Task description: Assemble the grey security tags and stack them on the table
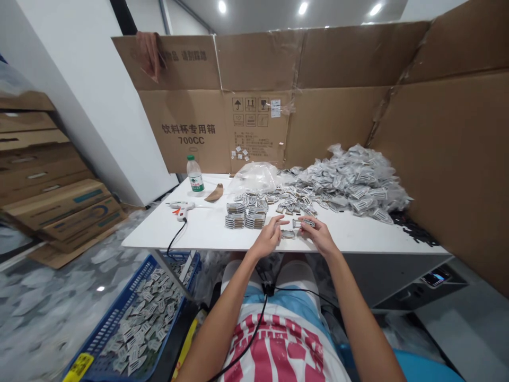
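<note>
My left hand rests on the white table near its front edge, fingers stretched toward a small grey-and-white tag lying flat. My right hand sits just to the right, its fingers pinched on another small tag. Just beyond the hands stand neat stacks of the same tags. Loose tags are scattered behind them.
A big heap of bagged tags fills the table's right back. A clear plastic bag, a water bottle and a glue gun with its cord lie to the left. Cardboard walls surround the table. A blue basket of tags sits on the floor.
</note>
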Demonstrator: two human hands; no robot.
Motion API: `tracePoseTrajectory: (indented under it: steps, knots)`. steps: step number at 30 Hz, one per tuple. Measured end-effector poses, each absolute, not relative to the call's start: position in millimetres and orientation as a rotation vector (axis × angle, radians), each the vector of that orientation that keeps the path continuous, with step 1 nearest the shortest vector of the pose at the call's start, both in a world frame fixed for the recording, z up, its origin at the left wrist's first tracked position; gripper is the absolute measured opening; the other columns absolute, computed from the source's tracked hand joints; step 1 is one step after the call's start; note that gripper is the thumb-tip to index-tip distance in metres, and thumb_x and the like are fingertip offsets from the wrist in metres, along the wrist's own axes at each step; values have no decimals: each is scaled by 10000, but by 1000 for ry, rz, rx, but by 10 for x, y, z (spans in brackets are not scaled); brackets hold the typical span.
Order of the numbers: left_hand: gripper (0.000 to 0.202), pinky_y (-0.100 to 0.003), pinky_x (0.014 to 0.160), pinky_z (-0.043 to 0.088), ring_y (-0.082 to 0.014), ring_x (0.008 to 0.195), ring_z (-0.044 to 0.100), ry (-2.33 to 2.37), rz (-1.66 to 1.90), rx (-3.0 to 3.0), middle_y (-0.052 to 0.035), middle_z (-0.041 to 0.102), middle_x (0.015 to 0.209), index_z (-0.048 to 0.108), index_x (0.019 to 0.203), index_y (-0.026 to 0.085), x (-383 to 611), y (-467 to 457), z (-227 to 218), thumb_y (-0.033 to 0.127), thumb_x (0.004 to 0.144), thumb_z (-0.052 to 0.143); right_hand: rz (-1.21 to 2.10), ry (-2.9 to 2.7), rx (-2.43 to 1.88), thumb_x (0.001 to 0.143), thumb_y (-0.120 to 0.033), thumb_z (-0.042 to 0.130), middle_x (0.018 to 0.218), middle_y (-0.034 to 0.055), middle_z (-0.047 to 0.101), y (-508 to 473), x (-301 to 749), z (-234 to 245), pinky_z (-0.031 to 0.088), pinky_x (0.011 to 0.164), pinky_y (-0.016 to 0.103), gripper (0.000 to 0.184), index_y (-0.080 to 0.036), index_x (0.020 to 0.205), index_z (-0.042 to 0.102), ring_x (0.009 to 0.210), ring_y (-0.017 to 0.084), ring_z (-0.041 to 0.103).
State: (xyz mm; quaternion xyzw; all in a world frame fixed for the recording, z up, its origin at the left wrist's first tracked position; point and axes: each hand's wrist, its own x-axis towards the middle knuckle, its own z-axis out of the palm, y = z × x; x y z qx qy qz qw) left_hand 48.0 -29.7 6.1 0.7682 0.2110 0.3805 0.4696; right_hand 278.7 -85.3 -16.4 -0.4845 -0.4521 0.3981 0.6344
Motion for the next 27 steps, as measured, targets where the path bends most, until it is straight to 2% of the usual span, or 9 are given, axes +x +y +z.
tracePoseTrajectory:
  steps: [4,7,10,12,15,18,23,27]
  knots:
    - [447,-288,679,503,-93,606,538,520,956,1815,-163,748,1292,566,1362,186,480,-301,66,507,1073,453,892,-1053,-1126,774,-574,906,801,34,760,-851,2791,-167,589,691,298,524,-209,1131,787,739,196,711]
    - [390,-283,668,497,-115,622,574,552,938,1810,-115,798,1121,635,1193,187,466,-321,117,526,1054,503,888,-1088,-1120,770,-563,912,818,34,768,-878,2771,-131,600,692,303,520,-214,1133,783,743,200,723]
    - [333,-314,847,516,-177,844,682,553,963,1887,-79,802,962,663,1072,189,457,-334,162,500,1044,548,910,-1134,-1104,763,-536,924,792,30,766,-912,2732,-83,606,654,315,515,-218,1139,774,696,208,731]
    - [335,-316,885,502,-185,872,688,558,936,1917,-50,775,863,659,992,192,457,-331,165,508,1038,558,936,-1148,-1095,749,-528,935,789,33,771,-927,2707,-60,623,657,334,505,-221,1117,776,688,222,745]
    - [391,-284,786,475,-162,772,635,620,893,1939,-11,701,787,630,886,190,464,-318,140,557,1012,583,991,-1136,-1087,742,-540,934,884,55,799,-940,2689,-44,662,724,382,502,-229,1106,782,773,264,791]
    - [433,-264,732,427,-146,756,571,659,904,1982,6,647,783,603,808,185,471,-313,121,578,989,606,1051,-1127,-1065,759,-531,923,1005,62,805,-955,2691,-28,674,793,402,492,-243,1134,787,872,284,810]
    - [465,-263,686,371,-132,701,501,717,898,2039,32,580,710,583,750,185,490,-332,122,594,966,635,1117,-1133,-1017,776,-497,910,1072,50,795,-986,2690,21,669,860,411,446,-244,1128,802,864,252,799]
    - [449,-266,691,368,-133,698,515,771,942,2048,30,603,708,605,743,184,510,-342,119,570,968,640,1152,-1160,-1003,779,-487,911,1078,62,802,-998,2687,36,666,870,436,437,-249,1132,815,865,265,801]
